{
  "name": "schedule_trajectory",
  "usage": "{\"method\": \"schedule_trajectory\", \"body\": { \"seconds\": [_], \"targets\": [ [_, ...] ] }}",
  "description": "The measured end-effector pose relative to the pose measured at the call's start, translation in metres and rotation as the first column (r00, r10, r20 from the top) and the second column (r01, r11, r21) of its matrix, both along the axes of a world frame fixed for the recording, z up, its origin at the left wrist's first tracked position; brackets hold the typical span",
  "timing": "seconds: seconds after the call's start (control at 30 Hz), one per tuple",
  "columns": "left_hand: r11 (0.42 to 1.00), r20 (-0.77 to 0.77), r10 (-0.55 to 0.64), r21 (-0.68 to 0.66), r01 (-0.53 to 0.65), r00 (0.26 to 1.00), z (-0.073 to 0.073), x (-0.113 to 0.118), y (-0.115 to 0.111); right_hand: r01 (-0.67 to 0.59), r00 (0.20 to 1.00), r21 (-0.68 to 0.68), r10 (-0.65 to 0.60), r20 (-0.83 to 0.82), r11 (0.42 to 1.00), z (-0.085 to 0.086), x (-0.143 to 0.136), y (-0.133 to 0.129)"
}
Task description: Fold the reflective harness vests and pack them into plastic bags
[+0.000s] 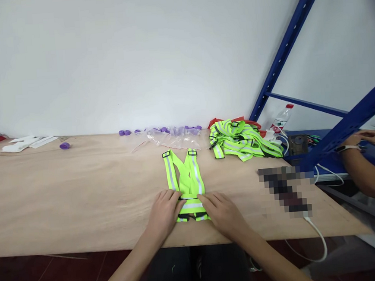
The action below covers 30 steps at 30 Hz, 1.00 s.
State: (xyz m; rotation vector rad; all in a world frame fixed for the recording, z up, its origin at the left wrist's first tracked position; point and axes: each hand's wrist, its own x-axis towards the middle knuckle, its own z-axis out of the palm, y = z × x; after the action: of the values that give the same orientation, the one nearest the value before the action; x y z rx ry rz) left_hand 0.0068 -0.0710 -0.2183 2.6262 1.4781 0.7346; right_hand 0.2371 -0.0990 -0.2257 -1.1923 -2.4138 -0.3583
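Note:
A neon yellow-green reflective harness [184, 175] lies on the wooden table [81, 196], its two straps with black buckles pointing toward the wall and its waist band folded across the near end. My left hand [165, 209] grips the left edge of the folded band, thumb and fingers pressed together on it. On the right edge, my right hand [220, 209] pinches the same band between thumb and fingers. Both wrists are low, near the table's front edge.
A pile of similar harnesses [242, 140] lies at the back right. Clear plastic bags [174, 138] and purple rolls [65, 146] are near the wall. A bottle [282, 118], blue rack [285, 46], blurred object [285, 191] with white cable, and another person's arms [365, 170] are right.

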Motion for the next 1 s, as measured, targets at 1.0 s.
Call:
{"method": "schedule_trajectory", "body": {
  "seconds": [1.0],
  "targets": [
    [0.948,0.140,-0.278,-0.119,0.294,0.951,0.008,0.018,-0.044,-0.084,0.996,0.017,0.085,-0.017,0.996,0.003,0.041,-0.072]
  ]
}}
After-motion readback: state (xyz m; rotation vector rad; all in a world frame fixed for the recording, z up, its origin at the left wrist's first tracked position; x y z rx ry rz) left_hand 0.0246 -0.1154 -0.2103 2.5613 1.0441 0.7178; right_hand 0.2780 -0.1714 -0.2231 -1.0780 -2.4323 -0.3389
